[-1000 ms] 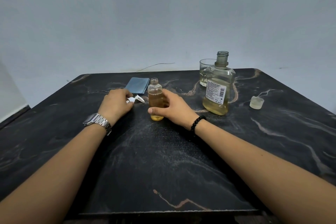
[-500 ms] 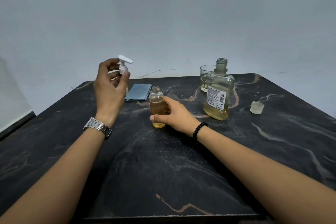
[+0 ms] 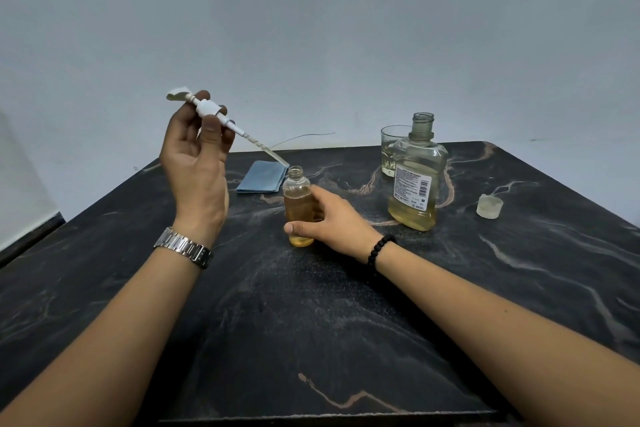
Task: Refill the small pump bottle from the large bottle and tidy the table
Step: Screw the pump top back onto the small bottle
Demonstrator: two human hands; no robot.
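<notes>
The small bottle stands upright and uncapped at the table's middle, mostly full of amber liquid. My right hand grips its body from the right. Raised to the left, my left hand pinches the white pump head. The pump is tilted, and its clear dip tube slants down to the right, with the tip just left of the small bottle's mouth. The large bottle stands open to the right, about a quarter full of yellow liquid. Its cap lies further right.
A drinking glass with a little liquid stands behind the large bottle. A folded blue cloth lies behind the small bottle. The dark marble table ends near the bottom edge; a thin wire runs along the back wall.
My left hand picked the pump head up off the table, lifted it and tilted it, so its tube now points at the small bottle's mouth. My right hand stayed on the bottle.
</notes>
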